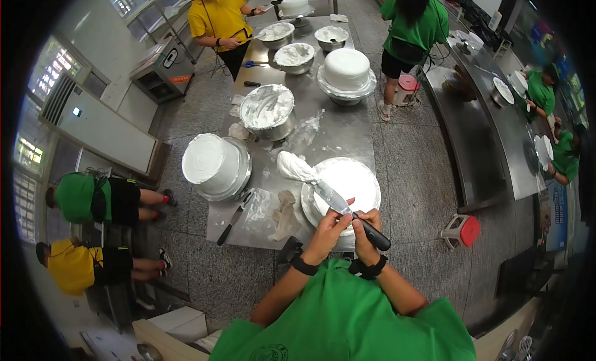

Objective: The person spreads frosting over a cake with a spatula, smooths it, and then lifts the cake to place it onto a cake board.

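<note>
My right hand (367, 238) is closed round the black handle of an icing spatula (333, 197). My left hand (330, 234) pinches the same spatula where blade meets handle. A big lump of white cream (295, 168) clings to the blade's far end. Beneath the blade stands a round white-coated cake (354, 181), its near side partly hidden by my hands. To the left, a second spatula (236, 217) lies on the steel table beside a crumpled cloth (284, 215).
A tall white cake (211, 165) stands at the table's left edge, another (346, 70) farther back. Several cream bowls (268, 111) sit along the steel table (338, 134). A person in yellow (218, 19) and one in green (417, 25) stand nearby. A red stool (460, 230) is at right.
</note>
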Available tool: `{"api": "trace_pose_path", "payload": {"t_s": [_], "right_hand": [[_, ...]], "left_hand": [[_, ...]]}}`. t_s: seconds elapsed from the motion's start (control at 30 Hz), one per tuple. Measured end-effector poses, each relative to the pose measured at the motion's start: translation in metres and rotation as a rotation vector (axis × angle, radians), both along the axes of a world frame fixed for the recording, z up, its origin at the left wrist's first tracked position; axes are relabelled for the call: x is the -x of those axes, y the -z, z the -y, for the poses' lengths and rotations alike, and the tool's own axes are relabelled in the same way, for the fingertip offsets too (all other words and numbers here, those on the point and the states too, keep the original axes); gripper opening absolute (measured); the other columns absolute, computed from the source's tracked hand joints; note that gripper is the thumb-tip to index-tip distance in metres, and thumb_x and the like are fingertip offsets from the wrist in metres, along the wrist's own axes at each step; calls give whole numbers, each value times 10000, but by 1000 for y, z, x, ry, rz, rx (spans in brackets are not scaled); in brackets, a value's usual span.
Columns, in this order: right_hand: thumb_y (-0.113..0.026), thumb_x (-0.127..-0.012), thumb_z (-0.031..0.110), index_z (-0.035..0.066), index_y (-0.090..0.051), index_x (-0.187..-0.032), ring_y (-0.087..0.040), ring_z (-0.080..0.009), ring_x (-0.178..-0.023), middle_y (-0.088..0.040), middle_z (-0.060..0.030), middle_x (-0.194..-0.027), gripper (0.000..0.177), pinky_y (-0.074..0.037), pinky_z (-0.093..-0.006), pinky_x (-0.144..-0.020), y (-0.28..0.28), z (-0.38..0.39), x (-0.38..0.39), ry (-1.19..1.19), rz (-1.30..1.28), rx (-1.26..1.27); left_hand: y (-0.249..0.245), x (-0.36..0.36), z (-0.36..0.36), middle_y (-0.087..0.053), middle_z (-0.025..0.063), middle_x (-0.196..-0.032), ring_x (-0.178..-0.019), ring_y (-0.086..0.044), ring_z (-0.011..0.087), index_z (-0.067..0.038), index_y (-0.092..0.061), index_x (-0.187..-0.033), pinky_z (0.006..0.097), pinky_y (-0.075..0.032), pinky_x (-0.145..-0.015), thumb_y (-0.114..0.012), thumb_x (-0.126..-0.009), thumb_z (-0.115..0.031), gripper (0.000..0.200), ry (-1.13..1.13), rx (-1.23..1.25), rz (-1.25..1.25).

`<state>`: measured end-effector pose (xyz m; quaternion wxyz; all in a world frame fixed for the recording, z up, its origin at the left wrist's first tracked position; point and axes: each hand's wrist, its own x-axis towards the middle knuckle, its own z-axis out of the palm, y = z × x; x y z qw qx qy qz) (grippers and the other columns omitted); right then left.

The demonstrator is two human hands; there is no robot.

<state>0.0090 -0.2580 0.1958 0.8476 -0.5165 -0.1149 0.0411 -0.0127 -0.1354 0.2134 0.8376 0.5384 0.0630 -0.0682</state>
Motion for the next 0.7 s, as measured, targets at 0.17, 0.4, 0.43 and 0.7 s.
{"api": "trace_pose_path", "payload": {"t_s": [0.17,0.4,0.43,0.7], "right_hand": [[-668,-930,157,78,-428,-1024,-577,-116,-930,-596,-79,-1034,269,-461,-252,-861,11,-13,-1,-80,-76,-113],[-692,-885,86,48,-461,-1281,-512,-161,-1172,-544,-99,-1229,460,-395,-328,-1017,-5,-21,-18,-271,85,111],[-692,-885,86,48,-461,-1281,-512,-161,-1172,-544,-99,-1229,460,-395,-328,-1017,-2,-19,-18,-272,89,105],[-627,-923,52,15,-429,-1366,-551,-79,-859,-563,-49,-1055,486,-461,-264,-862,2,-3,-15,-344,-10,253]], "left_hand": [[11,-5,0,-567,108,-1282,-1124,-544,140,18,-575,-1213,298,-415,-999,-521,-1009,-223,319,-105,18,28],[-7,-17,-27,-573,144,-1290,-1149,-552,184,16,-590,-1120,339,-406,-1029,-457,-1034,-267,325,-176,-40,78],[-9,-20,-38,-573,144,-1290,-1149,-552,184,16,-590,-1120,339,-406,-1029,-457,-1034,-267,325,-177,-46,83],[8,-84,-167,-459,14,-625,-491,-488,105,-13,-518,-997,289,-503,-468,-423,-1037,-309,313,-479,-209,47]]}}
